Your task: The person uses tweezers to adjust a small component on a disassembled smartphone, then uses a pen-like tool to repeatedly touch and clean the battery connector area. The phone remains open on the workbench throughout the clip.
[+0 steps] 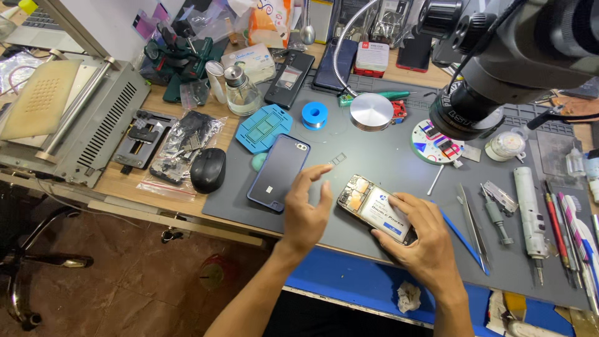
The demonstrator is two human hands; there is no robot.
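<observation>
While your right hand point(423, 240) clamps the opened phone point(377, 209) to steady it, your left hand point(307, 212) hovers open-fingered; blue back cover point(279, 171) lies at ten o'clock.

My right hand point(424, 240) rests on an opened phone point(374, 209) with its battery showing, lying on the grey mat point(374, 156) of the bench, while my left hand point(307, 215) hovers just beside it, fingers point(321, 171) spread and holding nothing. A dark blue phone back cover point(279, 171) lies on the mat to the left of that hand. Further left sits a black mouse point(208, 170), and a microscope point(499, 56) hangs over the mat's right part.
</observation>
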